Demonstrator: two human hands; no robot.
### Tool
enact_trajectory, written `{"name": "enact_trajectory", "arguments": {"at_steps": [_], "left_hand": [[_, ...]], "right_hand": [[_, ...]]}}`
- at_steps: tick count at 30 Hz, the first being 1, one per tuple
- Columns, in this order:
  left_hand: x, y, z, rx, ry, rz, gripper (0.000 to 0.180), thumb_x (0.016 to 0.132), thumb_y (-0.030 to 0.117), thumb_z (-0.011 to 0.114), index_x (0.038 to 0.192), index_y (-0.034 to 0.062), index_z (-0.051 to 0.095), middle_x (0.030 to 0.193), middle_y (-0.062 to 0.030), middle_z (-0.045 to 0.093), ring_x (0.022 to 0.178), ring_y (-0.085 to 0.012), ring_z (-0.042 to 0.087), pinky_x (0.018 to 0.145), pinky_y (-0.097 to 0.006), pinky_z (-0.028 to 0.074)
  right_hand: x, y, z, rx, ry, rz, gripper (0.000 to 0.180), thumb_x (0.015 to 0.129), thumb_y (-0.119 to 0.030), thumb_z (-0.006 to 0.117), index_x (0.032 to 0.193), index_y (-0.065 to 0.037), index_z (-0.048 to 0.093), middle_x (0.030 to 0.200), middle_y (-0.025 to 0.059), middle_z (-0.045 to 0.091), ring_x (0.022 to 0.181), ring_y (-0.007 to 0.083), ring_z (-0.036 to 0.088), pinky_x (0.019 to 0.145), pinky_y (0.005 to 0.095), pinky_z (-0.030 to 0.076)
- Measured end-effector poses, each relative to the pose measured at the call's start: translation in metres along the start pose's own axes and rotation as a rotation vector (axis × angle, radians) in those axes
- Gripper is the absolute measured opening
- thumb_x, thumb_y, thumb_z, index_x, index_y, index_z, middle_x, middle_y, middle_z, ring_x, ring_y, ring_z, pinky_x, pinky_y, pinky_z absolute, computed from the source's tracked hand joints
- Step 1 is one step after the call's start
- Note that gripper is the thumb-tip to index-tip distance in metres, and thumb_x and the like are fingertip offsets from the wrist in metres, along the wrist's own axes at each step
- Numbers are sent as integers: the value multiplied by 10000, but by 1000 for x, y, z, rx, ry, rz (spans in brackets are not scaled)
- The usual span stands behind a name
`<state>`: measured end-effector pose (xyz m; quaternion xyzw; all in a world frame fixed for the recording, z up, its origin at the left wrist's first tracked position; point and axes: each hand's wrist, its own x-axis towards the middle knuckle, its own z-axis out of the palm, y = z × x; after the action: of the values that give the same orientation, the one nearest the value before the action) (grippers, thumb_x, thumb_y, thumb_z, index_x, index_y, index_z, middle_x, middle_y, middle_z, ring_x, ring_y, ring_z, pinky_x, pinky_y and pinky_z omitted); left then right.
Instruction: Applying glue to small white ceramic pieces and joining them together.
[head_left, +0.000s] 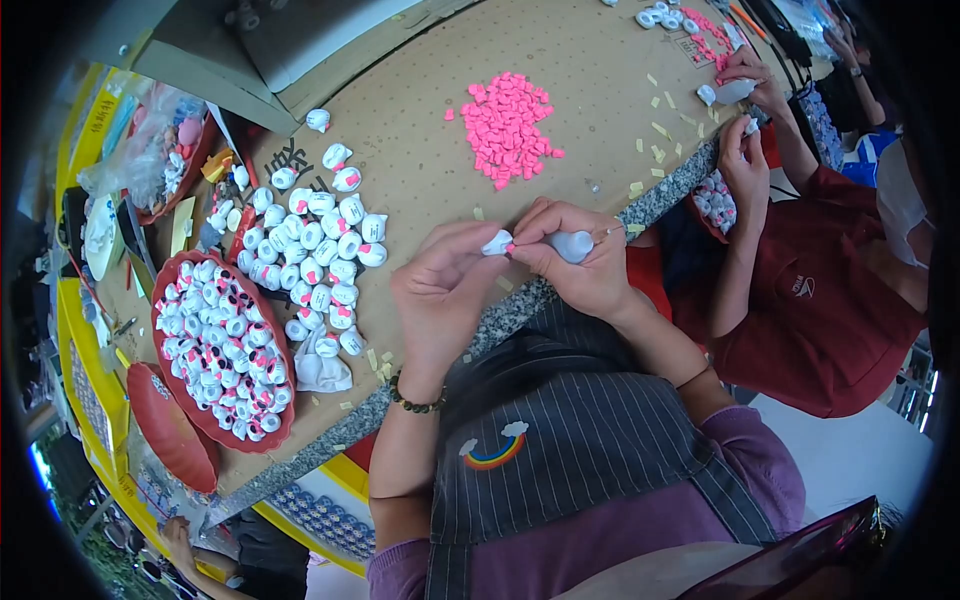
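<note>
My left hand point(440, 285) pinches a small white doll-head-like piece point(495, 243) between thumb and fingertips, above the table's near edge. My right hand point(585, 270) is closed round a small translucent squeeze bottle point(572, 246), whose thin tip points to the right. Its thumb and forefinger meet at a tiny pink piece point(511, 248), which touches the white piece. Beyond my hands lies a heap of small pink pieces point(508, 130). To the left, many white pieces point(310, 240) are spread on the table, some with pink parts on them.
A red scalloped tray point(287, 405) full of white pieces sits at the left, beside another red tray point(165, 425). A white cloth point(322, 373) lies near the granite edge point(370, 420). At right, a co-worker in a dark red shirt point(800, 290) handles similar pieces.
</note>
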<state>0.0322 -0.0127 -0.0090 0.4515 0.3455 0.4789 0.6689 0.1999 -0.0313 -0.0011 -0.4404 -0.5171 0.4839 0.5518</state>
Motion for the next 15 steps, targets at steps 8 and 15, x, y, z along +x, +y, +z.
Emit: {"name": "enact_trajectory", "arguments": {"at_steps": [8, 15], "left_hand": [[1, -1, 0, 38, -25, 4, 284, 813, -167, 604, 1076, -66, 637, 1161, -133, 582, 1009, -186, 620, 885, -286, 531], [0, 3, 0, -18, -74, -41, 244, 813, -166, 591, 1023, -56, 646, 1106, -102, 595, 1011, -164, 618, 882, -276, 523]], "right_hand": [[4, -16, -5, -196, -44, 178, 131, 789, 58, 695, 861, 15, 594, 824, 49, 619, 736, 84, 566, 653, 232, 463], [5, -12, -5, 8, 45, 200, 196, 793, 43, 708, 940, 2, 584, 829, 57, 643, 780, 87, 611, 687, 215, 498]]}}
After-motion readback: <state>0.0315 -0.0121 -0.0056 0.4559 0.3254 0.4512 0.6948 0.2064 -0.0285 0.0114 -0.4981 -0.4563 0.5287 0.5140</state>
